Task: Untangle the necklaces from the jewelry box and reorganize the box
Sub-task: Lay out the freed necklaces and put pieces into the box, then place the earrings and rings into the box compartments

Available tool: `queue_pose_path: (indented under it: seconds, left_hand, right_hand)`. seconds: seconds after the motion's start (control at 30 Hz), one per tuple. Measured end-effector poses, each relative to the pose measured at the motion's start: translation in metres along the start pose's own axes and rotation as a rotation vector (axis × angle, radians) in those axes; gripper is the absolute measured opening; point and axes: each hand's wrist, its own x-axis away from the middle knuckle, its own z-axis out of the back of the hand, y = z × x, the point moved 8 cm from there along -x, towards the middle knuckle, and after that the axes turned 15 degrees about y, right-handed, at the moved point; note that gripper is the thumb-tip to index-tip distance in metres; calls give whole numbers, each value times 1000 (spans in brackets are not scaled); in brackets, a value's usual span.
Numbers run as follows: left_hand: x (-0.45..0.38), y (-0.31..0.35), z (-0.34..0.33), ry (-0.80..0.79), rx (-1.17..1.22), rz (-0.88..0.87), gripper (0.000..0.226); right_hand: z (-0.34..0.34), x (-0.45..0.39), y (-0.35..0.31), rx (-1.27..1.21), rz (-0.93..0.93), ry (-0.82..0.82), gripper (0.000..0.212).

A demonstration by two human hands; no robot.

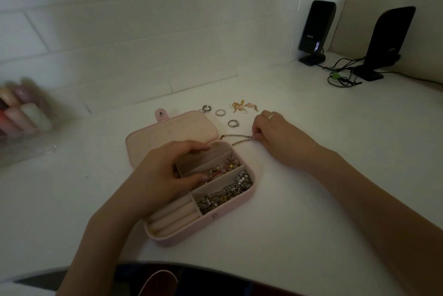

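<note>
Beside box [230, 207], chain [236, 138] lying left-right, right hand [275, 137] pinching

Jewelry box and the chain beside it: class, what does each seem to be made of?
Jewelry box: probably pink faux leather outside, smooth and matte, with a metal snap; the lining looks like pale velvety fabric.
Chain: likely metal, dull bronze-toned, with small links visible; the dim light leaves the exact finish open.

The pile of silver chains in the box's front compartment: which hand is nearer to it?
Left. The left hand rests over the jewelry box beside the silver chains; the right hand pinches a chain outside it.
</note>
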Motion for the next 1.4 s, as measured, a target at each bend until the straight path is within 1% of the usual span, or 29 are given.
queue_pose_path:
  seconds: [0.07, 0.2, 0.23, 0.3, 0.37, 0.43, 0.47, 0.53, 0.6, 0.67, 0.73, 0.8, 0.93, 1.03, 1.1, 1.2, 1.3, 1.33, 1.4]
  left_hand:
    - [0, 0, 0, 1, 1, 1, 41]
    - [1, 3, 0, 10, 30, 14, 36]
    - [0, 6, 3, 41, 85, 42, 34]
    - [-3, 13, 13, 131, 269, 127, 32]
    - [-5, 25, 12, 135, 410, 212, 43]
    - [-5, 36, 5, 109, 423, 236, 44]
    - [-5, 38, 4, 134, 414, 249, 40]
    - [-4, 35, 9, 233, 440, 308, 25]
    - [-1, 30, 16, 313, 487, 347, 12]
    - [1, 31, 21, 324, 483, 339, 11]
    - [5, 29, 23, 330, 456, 350, 14]
    - [10, 22, 25, 366, 472, 417, 10]
    - [22, 9, 30, 427, 390, 523, 7]
    - [28, 11, 35, 469, 225, 480, 14]
    - [29, 16, 35, 463, 105, 431, 19]
    - [29, 24, 34, 432, 2, 376, 18]
    - [30, 34, 33, 381, -221, 305, 9]
    - [29, 35, 31, 351, -263, 287, 8]
    - [28, 36, 25, 288, -252, 282, 11]
  right_hand:
    - [8, -1, -4, -119, -37, 52, 7]
    - [36, -7, -23, -420, -176, 178, 9]
    - [42, -7, -33, -519, -193, 180, 11]
    - [49, -7, -58, -731, -177, 147, 17]
    - [54, -5, -79, -852, -128, 120, 20]
    - [54, -3, -90, -951, -109, 124, 19]
    - [54, -3, -92, -1019, -127, 132, 19]
    - [50, -2, -86, -1169, -220, 154, 18]
    - [42, 0, -76, -1303, -366, 157, 19]
    - [31, 1, -70, -1400, -481, 106, 19]
    - [20, 4, -71, -1452, -545, 13, 18]
    - [17, 5, -72, -1382, -521, -32, 13]
    - [29, 3, -60, -993, -373, 65, 8]
    - [37, 4, -63, -707, -189, 110, 10]
    - [35, 7, -69, -574, -73, 113, 9]
    - [31, 7, -71, -465, 3, 115, 11]
    - [27, 7, -72, -424, 21, 68, 16]
    - [26, 7, -73, -418, 32, 54, 16]
    - [23, 8, -76, -394, 62, 27, 16]
